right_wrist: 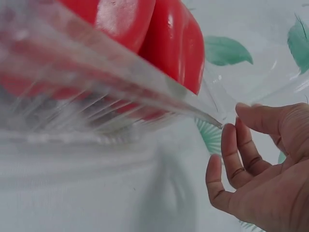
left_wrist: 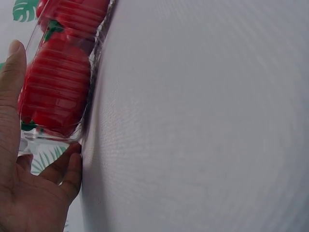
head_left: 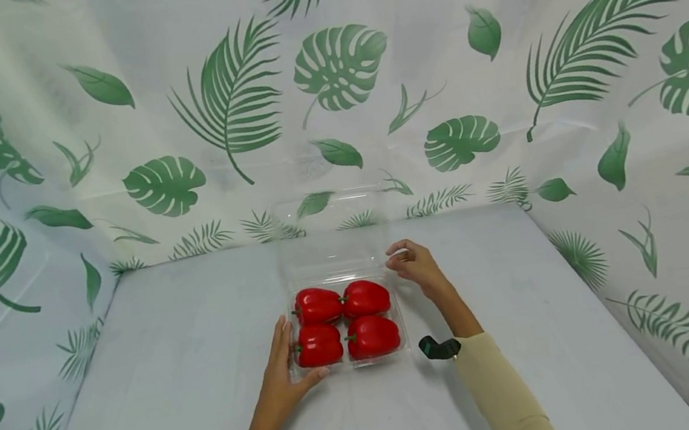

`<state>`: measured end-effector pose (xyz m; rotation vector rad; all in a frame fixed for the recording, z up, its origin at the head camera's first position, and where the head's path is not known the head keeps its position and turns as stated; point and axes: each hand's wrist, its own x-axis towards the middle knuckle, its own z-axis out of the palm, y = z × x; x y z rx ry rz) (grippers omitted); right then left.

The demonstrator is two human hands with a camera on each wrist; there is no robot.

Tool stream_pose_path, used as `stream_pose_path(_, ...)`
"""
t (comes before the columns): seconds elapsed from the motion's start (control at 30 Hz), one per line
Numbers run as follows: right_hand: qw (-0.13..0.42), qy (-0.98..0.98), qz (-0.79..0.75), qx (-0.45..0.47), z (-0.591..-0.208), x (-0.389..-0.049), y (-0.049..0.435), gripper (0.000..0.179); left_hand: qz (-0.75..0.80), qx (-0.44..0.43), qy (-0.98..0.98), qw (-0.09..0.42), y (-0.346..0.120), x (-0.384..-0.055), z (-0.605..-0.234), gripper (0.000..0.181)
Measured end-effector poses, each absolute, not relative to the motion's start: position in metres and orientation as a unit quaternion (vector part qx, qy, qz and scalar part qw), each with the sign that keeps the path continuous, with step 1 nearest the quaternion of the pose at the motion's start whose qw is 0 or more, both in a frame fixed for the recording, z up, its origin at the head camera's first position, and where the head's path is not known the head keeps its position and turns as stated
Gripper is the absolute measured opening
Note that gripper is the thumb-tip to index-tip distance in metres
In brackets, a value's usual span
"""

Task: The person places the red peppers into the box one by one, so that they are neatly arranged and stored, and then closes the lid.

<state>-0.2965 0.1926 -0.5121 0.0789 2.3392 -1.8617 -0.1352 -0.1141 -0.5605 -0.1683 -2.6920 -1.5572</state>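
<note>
A clear plastic clamshell box [head_left: 356,363] stands on the table with its lid [head_left: 332,247] raised at the back. Several red bell peppers [head_left: 372,336] with green stems sit inside in two rows. My left hand [head_left: 284,382] spans the box's near left corner, thumb along the front and fingers along the left side. The left wrist view shows the thumb [left_wrist: 12,77] upright beside the ridged wall. At the far right corner, by the hinge, is my right hand [head_left: 416,264]. Its loosely bent fingertips [right_wrist: 228,133] reach right to the plastic corner.
A white cloth [head_left: 176,392] covers the table. Leaf-printed sheets [head_left: 426,44] hang behind it and at both sides. Each wrist carries a black strap-on device, such as the one at the right cuff [head_left: 440,347].
</note>
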Motion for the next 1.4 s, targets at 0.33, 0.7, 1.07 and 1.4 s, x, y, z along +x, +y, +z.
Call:
stream_pose_path(0.33, 0.039, 0.806, -0.589, -0.049, -0.512, -0.287, 0.204, 0.024, -0.496, -0.052, -0.867, 0.020, -0.113, -0.135, -0.561, 0.107)
stream_pose_path(0.7, 0.046, 0.818, -0.572, -0.044, -0.518, -0.275, 0.205, 0.010, -0.517, -0.047, -0.854, 0.018, -0.112, -0.131, -0.562, 0.110)
stream_pose_path(1.07, 0.055, 0.822, -0.565, -0.040, -0.522, -0.265, 0.200, 0.018, -0.523, -0.048, -0.851, 0.018, -0.120, -0.136, -0.563, 0.123)
stream_pose_path(1.4, 0.085, 0.816, -0.570, -0.040, -0.528, -0.238, 0.198, 0.035, -0.526, -0.056, -0.849, 0.001, -0.124, -0.135, -0.560, 0.110)
